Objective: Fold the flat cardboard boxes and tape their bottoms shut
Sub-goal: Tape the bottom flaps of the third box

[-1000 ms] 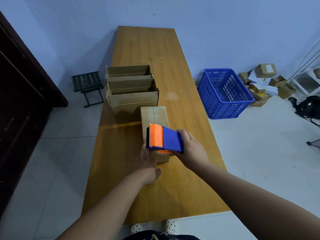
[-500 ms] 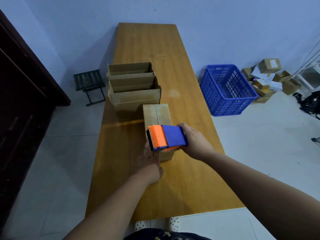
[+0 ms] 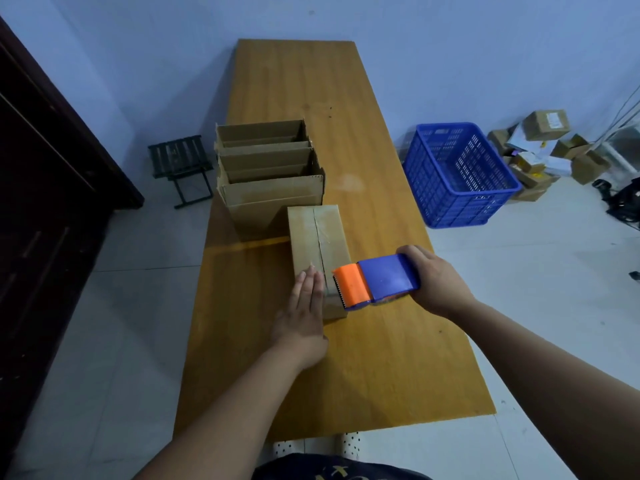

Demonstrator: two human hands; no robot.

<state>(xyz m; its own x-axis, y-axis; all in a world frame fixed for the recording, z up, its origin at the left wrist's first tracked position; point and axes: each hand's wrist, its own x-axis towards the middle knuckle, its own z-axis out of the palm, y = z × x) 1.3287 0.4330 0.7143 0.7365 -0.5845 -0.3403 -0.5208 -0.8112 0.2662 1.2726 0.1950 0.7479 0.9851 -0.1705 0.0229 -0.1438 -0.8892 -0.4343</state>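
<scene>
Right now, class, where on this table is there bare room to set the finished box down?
The table's far end beyond the open boxes is bare, as is the strip along its right edge and the near end. It is crowded left of centre, around the taped box and both hands.

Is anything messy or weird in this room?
On the table nothing stands out. The odd bit is the floor by the far right wall: a jumbled pile of small boxes and papers, tipped at all angles beside the blue crate.
</scene>
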